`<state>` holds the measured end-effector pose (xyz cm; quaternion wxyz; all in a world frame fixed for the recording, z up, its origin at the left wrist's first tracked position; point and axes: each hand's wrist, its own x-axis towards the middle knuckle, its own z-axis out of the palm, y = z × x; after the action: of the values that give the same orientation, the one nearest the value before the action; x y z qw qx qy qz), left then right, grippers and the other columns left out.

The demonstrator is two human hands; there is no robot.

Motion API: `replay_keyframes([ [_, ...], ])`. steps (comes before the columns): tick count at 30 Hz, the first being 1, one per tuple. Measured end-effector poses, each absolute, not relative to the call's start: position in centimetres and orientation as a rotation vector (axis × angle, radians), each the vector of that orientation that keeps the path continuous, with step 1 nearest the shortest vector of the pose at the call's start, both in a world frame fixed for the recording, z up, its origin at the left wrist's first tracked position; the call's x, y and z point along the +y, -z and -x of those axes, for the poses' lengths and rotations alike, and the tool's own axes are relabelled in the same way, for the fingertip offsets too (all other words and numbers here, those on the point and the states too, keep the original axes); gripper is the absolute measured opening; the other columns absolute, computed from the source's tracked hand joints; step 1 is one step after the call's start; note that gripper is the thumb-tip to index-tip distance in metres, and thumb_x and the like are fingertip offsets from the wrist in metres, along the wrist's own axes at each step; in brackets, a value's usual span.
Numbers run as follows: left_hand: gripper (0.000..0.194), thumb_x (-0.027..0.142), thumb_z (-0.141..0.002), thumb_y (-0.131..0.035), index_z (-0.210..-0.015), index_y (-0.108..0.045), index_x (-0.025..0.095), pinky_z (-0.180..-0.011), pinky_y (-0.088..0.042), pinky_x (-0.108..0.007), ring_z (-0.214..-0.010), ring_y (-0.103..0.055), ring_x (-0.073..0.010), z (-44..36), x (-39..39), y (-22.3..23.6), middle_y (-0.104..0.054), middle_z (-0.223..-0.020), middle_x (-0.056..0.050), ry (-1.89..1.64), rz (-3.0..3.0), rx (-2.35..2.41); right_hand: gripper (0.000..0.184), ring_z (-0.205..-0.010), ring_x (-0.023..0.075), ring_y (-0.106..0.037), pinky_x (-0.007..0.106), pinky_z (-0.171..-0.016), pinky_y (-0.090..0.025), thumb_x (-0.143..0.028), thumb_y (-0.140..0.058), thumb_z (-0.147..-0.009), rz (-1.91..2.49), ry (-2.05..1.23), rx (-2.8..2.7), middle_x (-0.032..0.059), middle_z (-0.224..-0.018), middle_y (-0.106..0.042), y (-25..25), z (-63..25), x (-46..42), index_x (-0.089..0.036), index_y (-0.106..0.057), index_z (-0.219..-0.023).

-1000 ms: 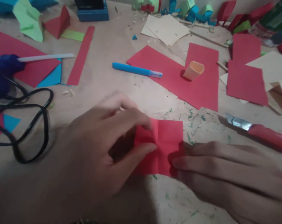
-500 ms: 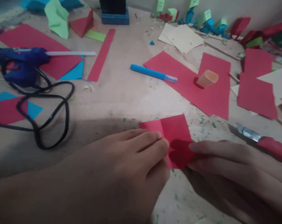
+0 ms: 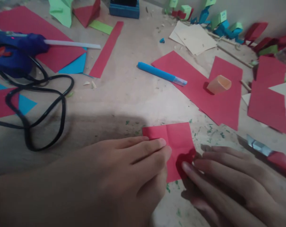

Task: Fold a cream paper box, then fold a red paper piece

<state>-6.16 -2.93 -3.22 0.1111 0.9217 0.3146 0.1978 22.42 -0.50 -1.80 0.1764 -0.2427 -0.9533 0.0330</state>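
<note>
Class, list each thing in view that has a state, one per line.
Red square: creased, partly covered
Left hand: fingers on the square
Right hand: fingers at the square's edge
Knife: blade out, lying down
Glue gun: red light on, white stick protruding
Cord: loosely looped
Marker: lying down, cap unclear
Peach tube: open-ended

Worktop [image 3: 114, 97]: we see a craft workspace
Tools: glue gun [image 3: 12, 64], cutter knife [image 3: 270, 154], blue marker [image 3: 160, 73]
Paper: cut red sheets [image 3: 224, 105]

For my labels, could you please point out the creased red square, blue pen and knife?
Creased red square [image 3: 180, 139], head view, upper right quarter.
Blue pen [image 3: 161, 73], head view, barrel's middle.
Knife [image 3: 277, 159], head view, red handle.
</note>
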Motion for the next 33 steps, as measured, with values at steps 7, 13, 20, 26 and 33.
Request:
replay_keyframes([
  [7, 0.035, 0.013, -0.108, -0.039, -0.11, -0.074, 0.016, -0.123, -0.041, -0.027, -0.122, -0.065, -0.0145, 6.1, -2.2, 3.4, -0.075, -0.127, -0.003, -0.721, -2.771, 0.874, 0.029, -0.12, 0.0194, -0.066, 0.04, -0.12, -0.041, -0.027, -0.051, -0.11, 0.695, -0.092, -2.76, 0.0011, -0.12, -0.08, 1.5, -22.2, -0.3, -0.02, -0.074, -0.127],
  [13, 0.034, 0.012, -0.107, -0.043, -0.109, -0.076, 0.018, -0.123, -0.039, -0.026, -0.124, -0.064, -0.0149, 5.8, -2.5, 2.3, -0.075, -0.129, -0.002, -0.578, -2.7, 0.947, 0.024, -0.121, 0.0218, -0.068, 0.041, -0.121, -0.037, -0.025, -0.065, -0.103, 0.671, -0.198, -2.758, 0.0004, -0.127, -0.079, 1.4, -22.4, 0.1, -0.018, -0.075, -0.124],
  [20, 0.039, 0.014, -0.11, -0.035, -0.114, -0.074, 0.016, -0.122, -0.038, -0.028, -0.124, -0.063, -0.0165, 6.2, -2.4, 1.9, -0.073, -0.128, -0.004, -0.507, -2.71, 0.896, 0.028, -0.122, 0.0236, -0.065, 0.041, -0.123, -0.032, -0.032, -0.064, -0.104, 0.714, -0.236, -2.785, 0.0026, -0.128, -0.078, 1.4, -22.0, 0.1, -0.017, -0.075, -0.126],
  [26, 0.033, 0.013, -0.109, -0.039, -0.122, -0.07, 0.014, -0.124, -0.037, -0.032, -0.126, -0.061, -0.0191, 6.3, -2.3, 2.1, -0.071, -0.128, -0.005, -0.489, -2.711, 0.848, 0.033, -0.129, 0.0247, -0.062, 0.044, -0.126, -0.03, -0.035, -0.062, -0.105, 0.747, -0.28, -2.803, 0.0021, -0.136, -0.075, 1.6, -22.2, -0.2, -0.018, -0.073, -0.131],
  [33, 0.033, 0.013, -0.109, -0.039, -0.121, -0.07, 0.013, -0.121, -0.041, -0.031, -0.123, -0.063, -0.0182, 6.2, -2.4, 1.9, -0.072, -0.127, -0.006, -0.507, -2.692, 0.871, 0.036, -0.13, 0.0246, -0.061, 0.044, -0.128, -0.027, -0.036, -0.058, -0.107, 0.751, -0.294, -2.827, 0.0017, -0.139, -0.073, 1.6, -22.1, -0.1, -0.018, -0.071, -0.135],
])
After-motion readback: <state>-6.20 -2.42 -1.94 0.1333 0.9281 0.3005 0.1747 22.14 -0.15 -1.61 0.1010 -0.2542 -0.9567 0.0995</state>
